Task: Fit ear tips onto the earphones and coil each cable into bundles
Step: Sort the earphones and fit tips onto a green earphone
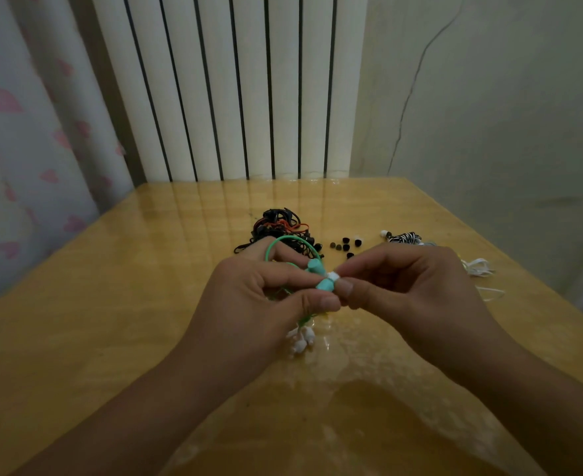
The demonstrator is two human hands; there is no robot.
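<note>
— Teal earbud point(325, 285) sits mid-scene above the wooden table point(111, 304), pinched between the thumb and forefinger of the left hand point(266, 304). See what's on its tip?

— White ear tip point(333, 276), touching the bud's end; the right hand point(403, 297) pinches it with thumb and fingertips.

— And the cable?

— Green cable point(283, 240) loops up over the left hand's far side. Farther off lies a black and orange cable tangle point(276, 225), loose black ear tips point(346, 245) to its right, then white earphones point(479, 267) at far right
</note>
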